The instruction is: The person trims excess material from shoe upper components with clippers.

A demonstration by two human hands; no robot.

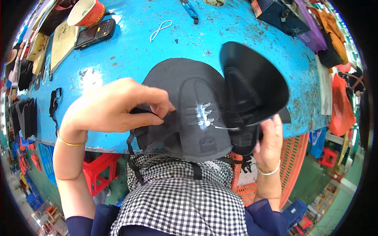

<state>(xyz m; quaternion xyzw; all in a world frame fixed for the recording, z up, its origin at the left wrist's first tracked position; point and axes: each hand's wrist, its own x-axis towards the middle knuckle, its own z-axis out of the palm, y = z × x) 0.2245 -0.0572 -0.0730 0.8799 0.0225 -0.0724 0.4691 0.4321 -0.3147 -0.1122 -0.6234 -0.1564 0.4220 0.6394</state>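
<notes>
A black padded fabric piece (189,72) with a rounded top and stitched outlines lies across the near edge of the blue table. White glue-like streaks (203,117) mark its middle, and a thin pale strand runs from them to the right. My left hand (118,104) pinches the left part of the fabric between thumb and fingers. A glossy black curved piece (254,82), blurred at its edge, stands tilted over the right side. At its lower end, my right hand (269,137) is closed around the black material, with some fingers hidden behind it.
On the blue table (130,43) lie a white cord loop (160,30), blue-handled snips (189,10), a handheld device (94,34) and a red paper bowl (86,12). A padlocked dark box (279,15) stands far right. Below are a red stool (98,171) and orange crate (293,165).
</notes>
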